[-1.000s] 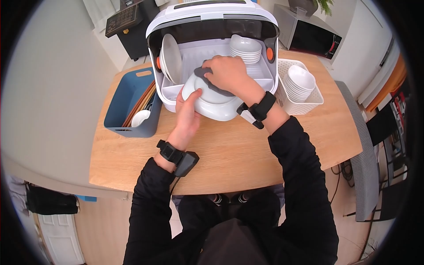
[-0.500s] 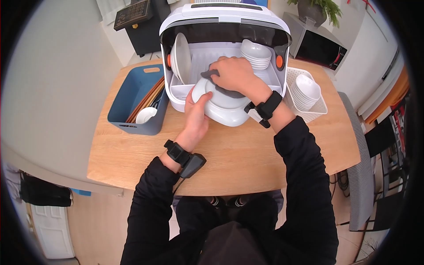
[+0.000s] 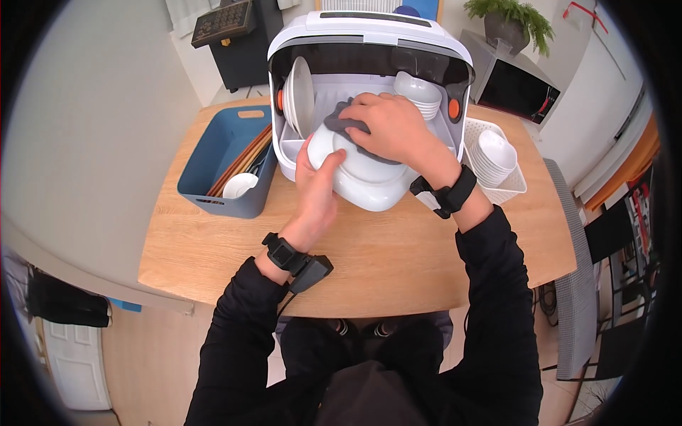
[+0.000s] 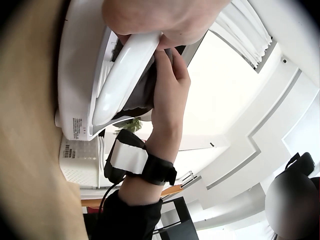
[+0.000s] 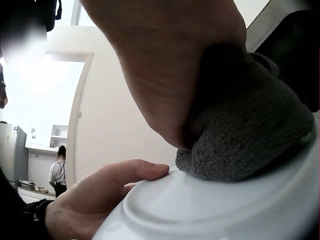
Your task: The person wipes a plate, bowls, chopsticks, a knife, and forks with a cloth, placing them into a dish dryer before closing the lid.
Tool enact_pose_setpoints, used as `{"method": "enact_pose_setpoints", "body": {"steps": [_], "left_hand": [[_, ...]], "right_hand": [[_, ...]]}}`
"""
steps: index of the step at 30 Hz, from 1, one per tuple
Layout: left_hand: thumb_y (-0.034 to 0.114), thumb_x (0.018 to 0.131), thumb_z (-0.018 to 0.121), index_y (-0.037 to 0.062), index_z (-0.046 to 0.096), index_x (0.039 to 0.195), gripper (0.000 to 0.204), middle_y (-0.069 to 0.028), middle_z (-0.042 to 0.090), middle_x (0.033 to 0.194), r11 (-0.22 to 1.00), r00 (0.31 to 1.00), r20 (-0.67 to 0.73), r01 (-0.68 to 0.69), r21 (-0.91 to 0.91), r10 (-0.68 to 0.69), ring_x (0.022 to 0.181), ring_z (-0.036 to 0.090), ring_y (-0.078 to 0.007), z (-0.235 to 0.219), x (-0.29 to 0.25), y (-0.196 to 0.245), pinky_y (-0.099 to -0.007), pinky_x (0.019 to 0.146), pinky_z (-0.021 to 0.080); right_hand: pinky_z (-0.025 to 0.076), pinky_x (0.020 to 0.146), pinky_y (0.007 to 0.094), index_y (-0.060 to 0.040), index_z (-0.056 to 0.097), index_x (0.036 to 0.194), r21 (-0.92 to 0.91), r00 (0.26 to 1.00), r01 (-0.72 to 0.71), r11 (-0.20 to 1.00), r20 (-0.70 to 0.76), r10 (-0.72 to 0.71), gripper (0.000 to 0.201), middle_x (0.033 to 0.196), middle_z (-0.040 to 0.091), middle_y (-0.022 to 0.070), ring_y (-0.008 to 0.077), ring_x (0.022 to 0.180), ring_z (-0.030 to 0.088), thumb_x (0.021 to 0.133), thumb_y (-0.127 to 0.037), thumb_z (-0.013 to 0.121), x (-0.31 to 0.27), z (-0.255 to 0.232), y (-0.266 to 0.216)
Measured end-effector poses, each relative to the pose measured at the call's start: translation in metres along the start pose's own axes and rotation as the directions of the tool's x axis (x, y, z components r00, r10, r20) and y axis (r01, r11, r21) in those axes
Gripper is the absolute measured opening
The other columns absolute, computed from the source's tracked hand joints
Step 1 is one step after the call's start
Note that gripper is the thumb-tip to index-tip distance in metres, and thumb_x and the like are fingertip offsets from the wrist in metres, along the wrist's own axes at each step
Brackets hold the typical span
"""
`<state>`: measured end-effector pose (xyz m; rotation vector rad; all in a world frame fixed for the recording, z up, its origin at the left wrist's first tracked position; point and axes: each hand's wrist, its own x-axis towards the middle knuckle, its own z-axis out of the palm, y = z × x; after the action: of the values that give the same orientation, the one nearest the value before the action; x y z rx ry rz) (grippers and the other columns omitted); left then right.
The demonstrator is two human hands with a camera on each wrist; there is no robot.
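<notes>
My left hand (image 3: 318, 190) grips the near left edge of a white plate (image 3: 371, 193), thumb on top. The plate is bottom up, its raised foot ring showing in the right wrist view. On its far side, my right hand (image 3: 398, 131) holds a bunched dark grey cloth (image 3: 342, 121) against the plate's surface. The cloth (image 5: 250, 130) covers part of the ring in the right wrist view. In the left wrist view, the plate (image 4: 125, 75) is tilted, with the left hand at its upper end. Both hands are in front of an opened white dish cabinet (image 3: 285, 170).
Inside the cabinet, white plates (image 3: 302, 99) stand at left and stacked bowls (image 3: 418, 91) sit at right. A blue bin (image 3: 202, 153) with chopsticks (image 3: 240, 162) and a white cup-like piece (image 3: 240, 185) is left. A white basket (image 3: 515, 183) with stacked bowls (image 3: 494, 157) is right.
The head view has shifted, so the table things appear further right. The right hand with the cloth has moved slightly right over the plate. The left hand keeps its hold.
</notes>
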<state>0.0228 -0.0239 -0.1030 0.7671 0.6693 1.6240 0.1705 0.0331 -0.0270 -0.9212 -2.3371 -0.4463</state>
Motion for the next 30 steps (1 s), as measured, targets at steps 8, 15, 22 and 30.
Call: {"method": "enact_pose_setpoints", "body": {"steps": [8, 15, 22, 30], "left_hand": [[-0.002, 0.086, 0.063, 0.0038, 0.045, 0.137, 0.055, -0.0087, 0.059, 0.126, 0.992, 0.992, 0.019, -0.125, -0.002, 0.125, 0.115, 0.058, -0.0181, 0.001, -0.003, 0.022, -0.0321, 0.096, 0.049], [-0.003, 0.085, 0.063, 0.0004, 0.043, 0.138, 0.057, -0.0110, 0.057, 0.129, 0.988, 0.989, -0.019, -0.146, 0.046, 0.147, 0.117, 0.056, -0.0198, 0.001, -0.001, 0.026, -0.0331, 0.099, 0.047], [-0.001, 0.083, 0.067, 0.0008, 0.041, 0.139, 0.062, -0.0114, 0.052, 0.132, 0.933, 0.960, 0.062, -0.281, 0.226, 0.274, 0.119, 0.054, -0.0200, 0.015, -0.014, 0.023, -0.0328, 0.101, 0.045], [0.002, 0.081, 0.070, 0.0010, 0.043, 0.140, 0.065, -0.0128, 0.052, 0.133, 0.610, 0.819, 0.357, -0.573, 0.548, 0.449, 0.121, 0.053, -0.0212, 0.041, -0.022, 0.059, -0.0339, 0.101, 0.044]], "right_hand": [[0.051, 0.077, 0.0371, -0.0194, 0.074, 0.098, 0.104, 0.999, 0.036, 0.994, 0.006, -0.036, 0.021, 0.101, 0.067, -0.0004, 0.0232, 0.087, 0.064, 0.078, -0.023, 0.071, -0.019, -0.025, -0.030], [0.051, 0.080, 0.0366, -0.0203, 0.074, 0.100, 0.053, 0.992, -0.079, 0.995, -0.098, 0.084, 0.021, 0.106, 0.065, -0.0008, 0.0220, 0.093, 0.063, 0.079, -0.022, 0.070, -0.068, -0.024, -0.017], [0.052, 0.076, 0.0352, -0.0193, 0.072, 0.104, 0.097, 0.958, -0.238, 0.966, -0.141, 0.250, 0.025, 0.107, 0.065, 0.0009, 0.0229, 0.094, 0.065, 0.079, -0.021, 0.071, -0.053, -0.025, 0.016], [0.052, 0.069, 0.0355, -0.0194, 0.073, 0.101, 0.089, 0.810, -0.015, 0.996, -0.583, 0.064, 0.030, 0.110, 0.065, 0.0006, 0.0246, 0.087, 0.062, 0.072, -0.017, 0.073, -0.017, -0.052, -0.015]]}}
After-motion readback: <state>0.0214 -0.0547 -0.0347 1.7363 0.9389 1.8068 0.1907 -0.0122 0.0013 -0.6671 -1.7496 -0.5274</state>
